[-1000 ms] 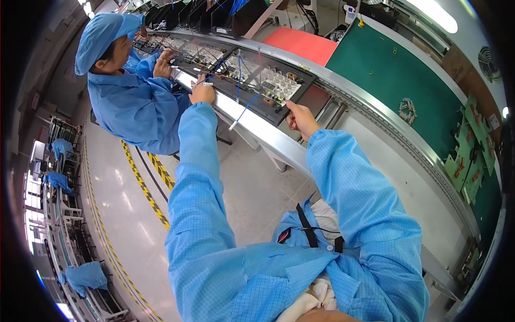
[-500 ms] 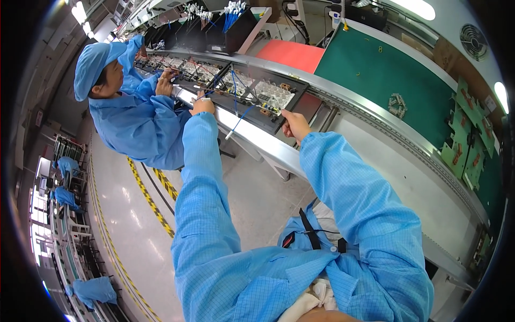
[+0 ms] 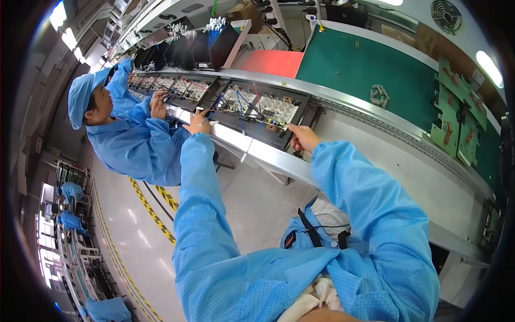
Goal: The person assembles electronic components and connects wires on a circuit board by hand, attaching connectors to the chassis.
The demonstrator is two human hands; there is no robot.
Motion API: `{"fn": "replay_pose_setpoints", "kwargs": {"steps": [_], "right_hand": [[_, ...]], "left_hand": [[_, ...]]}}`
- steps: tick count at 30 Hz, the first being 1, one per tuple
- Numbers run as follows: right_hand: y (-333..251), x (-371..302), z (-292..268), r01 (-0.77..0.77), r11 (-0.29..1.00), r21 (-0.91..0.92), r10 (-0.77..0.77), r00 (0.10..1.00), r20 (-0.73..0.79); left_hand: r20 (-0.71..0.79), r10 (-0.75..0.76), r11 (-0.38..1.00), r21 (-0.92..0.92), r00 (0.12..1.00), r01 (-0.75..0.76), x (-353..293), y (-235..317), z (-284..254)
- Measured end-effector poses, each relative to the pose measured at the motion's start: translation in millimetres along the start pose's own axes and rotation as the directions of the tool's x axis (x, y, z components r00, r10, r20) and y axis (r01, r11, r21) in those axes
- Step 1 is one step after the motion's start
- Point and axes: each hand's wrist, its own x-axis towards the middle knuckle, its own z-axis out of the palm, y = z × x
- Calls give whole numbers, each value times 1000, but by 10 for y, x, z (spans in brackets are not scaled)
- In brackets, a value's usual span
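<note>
**Steadying the Tray on the Line**

On the conveyor bench [image 3: 375, 115], your left hand [image 3: 197, 122] pinches a thin wire, grip clenched. Your right hand [image 3: 303, 138] rests with fingers curled on the black tray [image 3: 279, 140] edge. Keep the tray steady; route the wire without strain.

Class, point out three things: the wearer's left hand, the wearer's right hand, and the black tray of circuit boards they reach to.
left hand [image 3: 198, 122], head view, on its back.
right hand [image 3: 304, 137], head view, on its back.
black tray [image 3: 279, 140], head view, on its near rim.
</note>
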Motion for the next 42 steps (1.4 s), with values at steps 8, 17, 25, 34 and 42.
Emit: {"fn": "replay_pose_setpoints", "kwargs": {"steps": [8, 17, 25, 34, 42], "right_hand": [[-269, -918, -26, -61, 998, 31, 57, 992, 109], [60, -1300, -1099, -103, 995, -4, 103, 992, 70], [-130, -2023, -1583, -179, 983, -51, 178, 984, -24], [-479, -2833, -1900, -263, 948, -179, 251, 964, -88], [-908, -3588, -1652, -148, 887, -438, 15, 956, -293]], "left_hand": [[-51, 51, 994, -90, 997, -56, -830, -190, -951], [35, 203, 977, -68, 979, -200, -1332, 658, -610], [30, 401, 889, -256, 916, -381, -1797, 1068, -876], [-109, 582, 710, -414, 806, -569, -2114, 1316, -1183], [-147, 495, 615, -637, 856, -465, -2535, 1361, -1600]]}}
